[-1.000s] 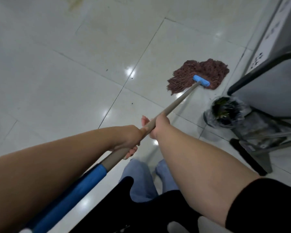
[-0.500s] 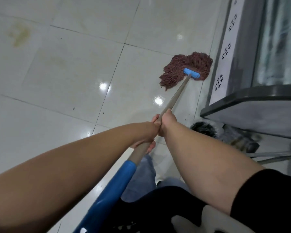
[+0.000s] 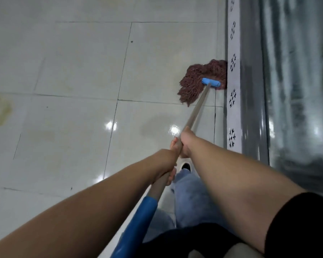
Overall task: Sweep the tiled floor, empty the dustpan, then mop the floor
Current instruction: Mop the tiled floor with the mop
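Both hands clamp the mop handle (image 3: 195, 110). The right hand (image 3: 185, 141) wraps the bare grey shaft at the forward position; its fingers curl round the far side. The left hand (image 3: 165, 164) wraps the shaft just behind it, above the blue grip (image 3: 136, 224). The two hands sit close together, nearly touching. The right hand is nearer the working end.

The handle's long axis runs from the blue grip, low and behind the hands, forward and to the right. It ends at the blue clamp (image 3: 211, 83), well ahead of the right hand. The mop head (image 3: 196, 81) lies flat on the floor (image 3: 73, 71) beyond the clamp. Its brown strands fan to the left of the clamp and trail back toward the hands. Its right edge touches the patterned strip (image 3: 232, 75) at the base of the glass panel (image 3: 295, 81).

Judged step: mopping, at the limit of a stroke along the floor edge. No travel remains to the right. The next stroke probably requires a pull back along the handle axis or a swing to the left. The right hand would steer; the left hand would supply the pull.

A yellowish stain (image 3: 1, 110) lies far left of the hands, well apart from the mop head. A shoe (image 3: 186, 165) shows just below the hands.
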`<move>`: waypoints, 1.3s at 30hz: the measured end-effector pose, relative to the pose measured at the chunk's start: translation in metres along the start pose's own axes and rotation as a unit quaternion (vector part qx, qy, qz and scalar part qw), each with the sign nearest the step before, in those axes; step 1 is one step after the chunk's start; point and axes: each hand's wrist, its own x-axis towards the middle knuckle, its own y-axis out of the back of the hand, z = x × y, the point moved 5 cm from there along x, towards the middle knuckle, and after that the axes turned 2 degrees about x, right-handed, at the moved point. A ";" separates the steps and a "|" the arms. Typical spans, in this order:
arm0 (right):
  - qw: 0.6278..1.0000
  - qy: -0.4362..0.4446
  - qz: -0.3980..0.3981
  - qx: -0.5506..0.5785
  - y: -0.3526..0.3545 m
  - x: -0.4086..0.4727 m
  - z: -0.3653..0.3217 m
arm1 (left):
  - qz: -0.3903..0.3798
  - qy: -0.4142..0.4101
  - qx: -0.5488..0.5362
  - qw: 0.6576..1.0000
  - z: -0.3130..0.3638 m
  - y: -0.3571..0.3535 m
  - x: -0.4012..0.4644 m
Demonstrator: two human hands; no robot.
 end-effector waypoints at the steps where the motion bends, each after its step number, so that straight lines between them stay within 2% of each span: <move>1: 1.000 -0.006 0.009 0.007 -0.006 0.005 -0.021 | 0.003 0.010 -0.010 1.000 0.021 0.008 0.004; 6: 1.000 -0.023 0.003 -0.014 -0.053 0.007 -0.101 | 0.008 0.031 -0.031 0.999 0.102 0.050 0.014; 13: 1.000 -0.006 -0.013 0.006 -0.132 0.027 -0.202 | 0.023 -0.009 -0.035 0.999 0.200 0.121 0.044; 15: 1.000 0.002 -0.009 -0.004 -0.153 0.034 -0.245 | 0.004 -0.028 -0.030 0.999 0.242 0.137 0.053; 17: 1.000 0.007 -0.001 -0.016 -0.177 0.043 -0.295 | -0.002 -0.011 -0.022 1.000 0.296 0.154 0.061; 19: 1.000 0.019 0.005 -0.013 -0.200 0.051 -0.345 | 0.004 0.010 -0.048 0.999 0.349 0.170 0.063; 23: 1.000 0.013 -0.009 -0.008 -0.238 0.060 -0.422 | 0.000 0.003 -0.099 0.995 0.430 0.198 0.069; 32: 0.996 0.037 0.040 -0.076 -0.284 0.082 -0.566 | -0.012 0.025 -0.116 0.993 0.573 0.233 0.090; 35: 0.993 0.067 0.033 -0.090 -0.295 0.099 -0.626 | -0.022 0.024 -0.119 0.992 0.629 0.235 0.107; 39: 0.994 0.052 0.028 -0.094 -0.305 0.106 -0.698 | -0.024 0.010 -0.135 0.991 0.695 0.243 0.130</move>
